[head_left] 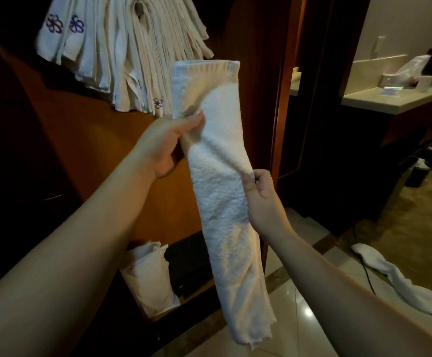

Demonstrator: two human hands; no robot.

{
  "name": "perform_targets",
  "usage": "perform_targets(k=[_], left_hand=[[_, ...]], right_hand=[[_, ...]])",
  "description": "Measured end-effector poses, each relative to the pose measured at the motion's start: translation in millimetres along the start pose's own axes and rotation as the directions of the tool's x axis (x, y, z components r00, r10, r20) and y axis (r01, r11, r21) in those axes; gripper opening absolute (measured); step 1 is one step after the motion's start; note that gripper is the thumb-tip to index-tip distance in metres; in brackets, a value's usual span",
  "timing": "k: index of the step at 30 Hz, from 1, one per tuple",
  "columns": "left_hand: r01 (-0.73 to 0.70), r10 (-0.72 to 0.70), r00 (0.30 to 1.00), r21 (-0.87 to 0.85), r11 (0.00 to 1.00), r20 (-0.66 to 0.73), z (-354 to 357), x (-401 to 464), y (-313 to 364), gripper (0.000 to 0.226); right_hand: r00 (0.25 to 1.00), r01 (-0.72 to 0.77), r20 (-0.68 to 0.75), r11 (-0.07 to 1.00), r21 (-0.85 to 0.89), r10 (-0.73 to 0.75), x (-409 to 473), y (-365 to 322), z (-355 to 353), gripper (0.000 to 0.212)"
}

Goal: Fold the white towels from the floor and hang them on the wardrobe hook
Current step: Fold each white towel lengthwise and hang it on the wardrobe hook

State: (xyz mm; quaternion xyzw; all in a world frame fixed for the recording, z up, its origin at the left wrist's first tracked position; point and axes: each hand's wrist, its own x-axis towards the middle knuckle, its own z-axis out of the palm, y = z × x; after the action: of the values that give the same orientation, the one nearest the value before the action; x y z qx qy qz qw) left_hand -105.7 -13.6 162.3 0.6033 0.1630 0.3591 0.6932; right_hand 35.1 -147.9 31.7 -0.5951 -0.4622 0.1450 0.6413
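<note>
Low beneath my left forearm a white bag point(150, 276) leans against a black box point(190, 266); far off past my right hand sits a pale counter point(390, 103) bearing a tissue box point(392, 82)

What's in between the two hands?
In the head view, only the folded white towel lies between them: the left hand grips its left edge, the right hand pinches its loose flap.

Nubby terry-cloth towel point(220, 191) (white), glossy floor tiles point(300, 292), smooth wood wardrobe point(86, 130)
</note>
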Motion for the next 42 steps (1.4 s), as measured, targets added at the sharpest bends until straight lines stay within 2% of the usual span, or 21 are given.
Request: perform_targets(k=[4, 7, 9, 11, 13, 15, 17, 19, 23, 30, 32, 33, 35, 36, 39, 42], left_hand=[[0.018, -0.020, 1.000, -0.104, 0.994, -0.018, 3.8, -2.2, 4.5, 0.029], [0.055, -0.063, 0.996, -0.134, 0.989, -0.056, 12.0, -1.2, 7.9, 0.025], [0.088, -0.102, 0.990, -0.142, 0.986, -0.096, 17.5, 1.0, 7.8, 0.026], [0.131, -0.154, 0.977, -0.156, 0.979, -0.144, 21.1, 5.1, 5.2, 0.029], [0.185, -0.212, 0.961, -0.158, 0.970, -0.180, 22.9, 10.2, 0.5, 0.030], [0.231, -0.262, 0.939, -0.158, 0.960, -0.222, 23.7, 15.6, -4.6, 0.027], [0.266, -0.302, 0.918, -0.166, 0.949, -0.256, 23.3, 20.9, -8.1, 0.022], [0.283, -0.320, 0.909, -0.167, 0.945, -0.268, 20.5, 26.5, -9.2, 0.021], [0.301, -0.326, 0.902, -0.128, 0.945, -0.282, 13.1, 37.6, -8.0, 0.023], [0.284, -0.293, 0.882, -0.079, 0.955, -0.368, -5.9, 58.6, 0.7, 0.018], [0.279, -0.292, 0.879, -0.092, 0.956, -0.378, -10.7, 63.2, 1.6, 0.023], [0.278, -0.295, 0.878, -0.099, 0.955, -0.376, -12.7, 65.4, 1.5, 0.026], [0.286, -0.302, 0.883, -0.096, 0.953, -0.360, -16.5, 70.3, 1.0, 0.032], [0.293, -0.307, 0.885, -0.093, 0.952, -0.349, -18.4, 72.1, -0.1, 0.032], [0.308, -0.315, 0.888, -0.075, 0.948, -0.336, -23.1, 75.3, -5.0, 0.028], [0.302, -0.317, 0.884, -0.096, 0.948, -0.343, -31.3, 77.2, -13.6, 0.041]], right_hand=[[0.998, 0.016, 0.052, 0.999, 0.040, -0.019, 4.3, -3.4, -8.0, 0.023], [0.994, -0.018, 0.105, 1.000, 0.024, 0.016, 9.3, -6.4, -16.1, 0.060], [0.990, -0.023, 0.138, 1.000, 0.000, 0.023, 9.8, -4.6, -19.5, 0.074], [0.971, -0.096, 0.223, 0.994, 0.049, 0.083, 10.6, 0.6, -21.3, 0.090], [0.913, -0.246, 0.358, 0.963, 0.106, 0.194, 13.1, 7.3, -22.7, 0.102], [0.833, -0.369, 0.481, 0.922, 0.115, 0.273, 16.5, 12.4, -24.9, 0.093], [0.772, -0.422, 0.542, 0.905, 0.048, 0.331, 19.2, 16.9, -27.5, 0.085], [0.749, -0.430, 0.561, 0.903, 0.006, 0.353, 19.2, 22.9, -30.1, 0.086], [0.700, -0.545, 0.599, 0.832, 0.099, 0.387, 11.6, 35.2, -33.9, 0.092], [0.556, -0.650, 0.706, 0.759, 0.040, 0.439, -10.1, 44.6, -22.5, 0.055], [0.501, -0.691, 0.736, 0.723, 0.024, 0.455, -13.3, 44.7, -20.6, 0.054], [0.488, -0.703, 0.741, 0.711, 0.020, 0.461, -13.9, 44.4, -19.5, 0.062], [0.490, -0.692, 0.739, 0.722, 0.006, 0.464, -12.8, 44.0, -17.5, 0.081], [0.499, -0.669, 0.732, 0.743, -0.015, 0.464, -11.6, 43.9, -16.6, 0.083], [0.541, -0.610, 0.692, 0.789, -0.069, 0.479, -5.0, 41.3, -16.4, 0.068], [0.579, -0.596, 0.662, 0.801, -0.054, 0.476, 4.6, 34.6, -20.1, 0.058]])
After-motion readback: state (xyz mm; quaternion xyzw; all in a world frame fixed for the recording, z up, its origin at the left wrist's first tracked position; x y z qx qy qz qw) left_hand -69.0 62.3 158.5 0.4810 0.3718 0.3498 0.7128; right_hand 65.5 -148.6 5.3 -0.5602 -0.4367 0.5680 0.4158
